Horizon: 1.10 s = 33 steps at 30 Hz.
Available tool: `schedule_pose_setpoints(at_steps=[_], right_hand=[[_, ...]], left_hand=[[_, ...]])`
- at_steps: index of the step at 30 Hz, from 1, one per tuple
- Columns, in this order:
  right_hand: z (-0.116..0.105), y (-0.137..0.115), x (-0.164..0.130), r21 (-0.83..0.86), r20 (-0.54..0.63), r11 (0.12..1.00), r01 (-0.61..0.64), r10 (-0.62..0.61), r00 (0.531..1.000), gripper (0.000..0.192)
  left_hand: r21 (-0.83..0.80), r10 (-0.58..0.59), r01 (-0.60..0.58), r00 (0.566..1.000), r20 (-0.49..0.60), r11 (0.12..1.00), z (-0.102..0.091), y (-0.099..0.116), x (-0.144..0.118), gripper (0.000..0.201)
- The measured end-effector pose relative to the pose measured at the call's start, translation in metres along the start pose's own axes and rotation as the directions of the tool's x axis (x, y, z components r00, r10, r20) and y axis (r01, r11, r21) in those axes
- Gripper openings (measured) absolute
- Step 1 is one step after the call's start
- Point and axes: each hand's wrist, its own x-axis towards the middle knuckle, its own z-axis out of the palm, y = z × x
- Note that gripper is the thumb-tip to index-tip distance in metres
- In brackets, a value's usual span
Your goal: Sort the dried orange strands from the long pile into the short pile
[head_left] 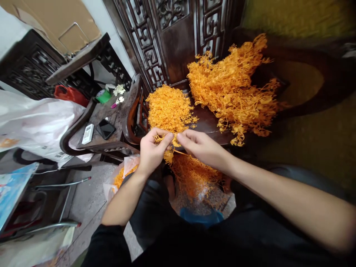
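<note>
The left hand (151, 152) and the right hand (201, 146) meet at the middle of the view, fingertips almost together over the front edge of a dark wooden seat (205, 116). Both sets of fingers grasp an orange sprig (175, 141) in a pinch, thumb against forefinger; a bit of it shows between the thumb tips, and a thin stem runs out under the right hand. Just beyond the left hand, on the seat, lies a rounded pile of loose orange bits (168, 105). To its right a taller heap of branching orange strands (233, 89) spreads over the seat, in front of a carved wooden backrest (178, 48). More loose orange strands (194, 172) lie below the hands, between the knees, above a blue object (201, 217) that is partly hidden. Left of the seat, a tabletop (96, 115) carries a black smartphone (106, 129), a small white rectangular item (88, 134), a green roll (103, 96), white flowers (119, 90) and a magenta blossom (114, 105). A red bag (71, 95) sits behind them, near a large white plastic bag (36, 118). On the floor beside the left forearm, a pale plastic bag (129, 162) holds more orange pieces.
</note>
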Motion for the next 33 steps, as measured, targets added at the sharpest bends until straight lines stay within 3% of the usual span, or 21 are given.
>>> schedule_pose_setpoints(at_steps=[3,7,9,13,15,17,20,21,22,24,26,27,29,31,33], right_hand=[[0.001,-0.001,-0.002,-0.111,-0.028,0.993,-0.028,0.025,0.999,0.050],[0.002,-0.003,-0.006,-0.066,0.056,0.996,0.064,-0.060,0.997,0.052],[0.000,-0.007,-0.008,-0.077,0.090,0.989,0.123,-0.116,0.989,0.049],[-0.005,-0.020,-0.012,-0.149,0.220,0.953,0.265,-0.230,0.948,0.046],[-0.004,-0.027,-0.017,-0.163,0.311,0.927,0.337,-0.276,0.909,0.043],[0.000,-0.032,-0.024,-0.173,0.470,0.912,0.373,-0.256,0.845,0.038],[0.003,-0.035,-0.032,-0.146,0.735,0.947,0.285,-0.089,0.672,0.034],[0.001,-0.036,-0.032,-0.121,0.760,0.967,0.226,-0.056,0.647,0.034],[-0.003,-0.036,-0.031,-0.090,0.742,0.980,0.176,-0.052,0.669,0.034],[-0.016,-0.037,-0.024,-0.045,0.576,0.988,0.149,-0.096,0.811,0.032],[-0.030,-0.036,-0.016,-0.109,0.298,0.968,0.227,-0.186,0.936,0.025],[-0.034,-0.035,-0.013,-0.195,0.179,0.941,0.277,-0.244,0.953,0.022],[-0.036,-0.031,-0.009,-0.391,0.069,0.841,0.374,-0.379,0.923,0.023],[-0.029,-0.025,-0.009,-0.508,0.126,0.731,0.456,-0.460,0.879,0.026],[-0.018,-0.019,-0.010,-0.529,0.177,0.700,0.480,-0.462,0.869,0.026]], left_hand=[[0.192,0.202,-0.195,0.979,-0.017,0.962,0.001,-0.001,-0.003,0.014],[0.344,0.468,-0.464,0.880,0.077,0.816,0.001,0.000,-0.005,0.004],[0.361,0.512,-0.504,0.855,0.083,0.785,-0.002,0.005,-0.007,0.006],[0.298,0.531,-0.512,0.847,0.020,0.805,-0.008,0.018,-0.012,0.008],[0.269,0.537,-0.511,0.843,-0.028,0.816,-0.012,0.022,-0.010,0.008],[0.268,0.517,-0.468,0.843,-0.152,0.842,-0.019,0.022,-0.004,0.008],[0.205,0.379,-0.324,0.852,-0.361,0.924,-0.030,0.019,0.010,0.016],[0.165,0.310,-0.266,0.876,-0.369,0.950,-0.032,0.018,0.012,0.019],[0.120,0.227,-0.197,0.917,-0.329,0.973,-0.032,0.016,0.014,0.021],[0.040,0.043,-0.038,0.990,-0.136,0.998,-0.027,0.013,0.013,0.032],[0.008,-0.103,0.103,0.992,0.079,0.995,-0.019,0.009,0.008,0.055],[0.017,-0.144,0.144,0.978,0.153,0.990,-0.015,0.007,0.005,0.069],[0.056,-0.159,0.151,0.962,0.223,0.987,-0.007,0.003,0.001,0.090],[0.096,-0.122,0.100,0.960,0.251,0.990,-0.003,0.001,-0.002,0.102],[0.156,-0.062,0.020,0.959,0.275,0.988,0.000,0.001,-0.005,0.106]])
